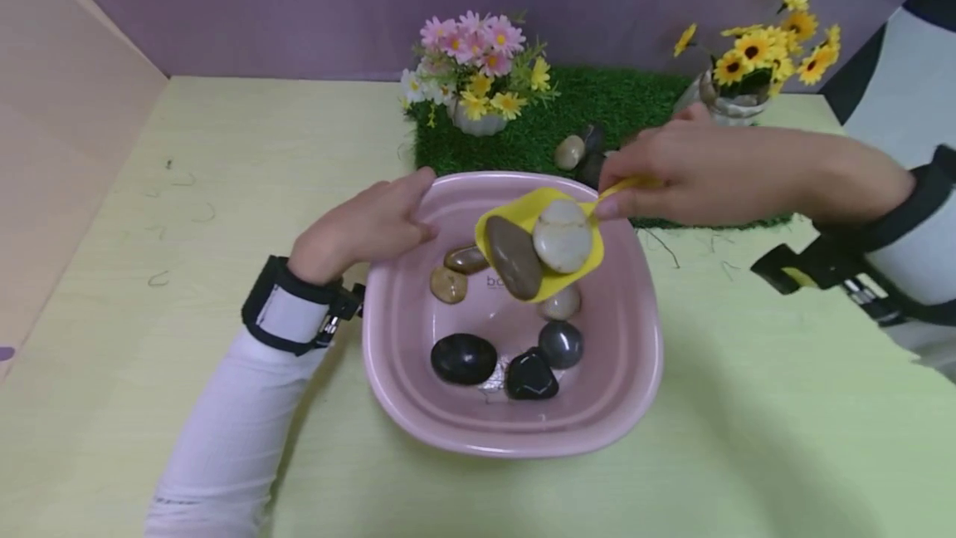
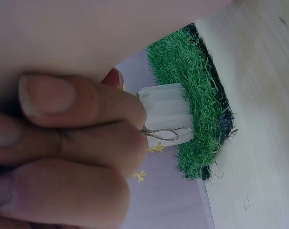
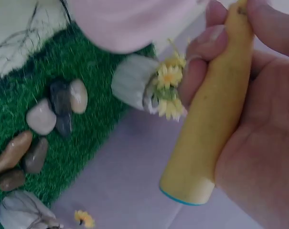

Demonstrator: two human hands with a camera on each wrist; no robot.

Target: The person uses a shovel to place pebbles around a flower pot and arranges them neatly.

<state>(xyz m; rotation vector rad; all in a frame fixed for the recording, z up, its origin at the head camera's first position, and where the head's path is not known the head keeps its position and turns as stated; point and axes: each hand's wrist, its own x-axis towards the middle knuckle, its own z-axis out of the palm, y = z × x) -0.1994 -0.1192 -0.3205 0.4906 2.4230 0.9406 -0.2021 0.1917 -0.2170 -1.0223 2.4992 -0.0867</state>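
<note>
My right hand [image 1: 665,168] grips the handle of a yellow toy shovel [image 1: 530,204] above the pink basin [image 1: 515,445]. On its blade lie a large whitish stone [image 1: 563,237] and a long brown stone [image 1: 513,257]. The right wrist view shows the thick yellow handle [image 3: 211,119] held between fingers and palm. At the basin's upper left rim, my left hand [image 1: 366,218] holds the edge. Inside the basin are a big black stone [image 1: 464,359], an angular black stone [image 1: 532,375], a dark grey stone [image 1: 561,344], and lighter stones, one partly hidden beneath the shovel.
Behind the basin lies a green turf mat [image 1: 620,98], with more stones [image 1: 570,153] on it. A pot of pink and yellow flowers [image 1: 485,65] and a pot of sunflowers [image 1: 754,56] stand toward the purple backdrop [image 1: 299,15]. The pale table [image 1: 209,189] extends around them.
</note>
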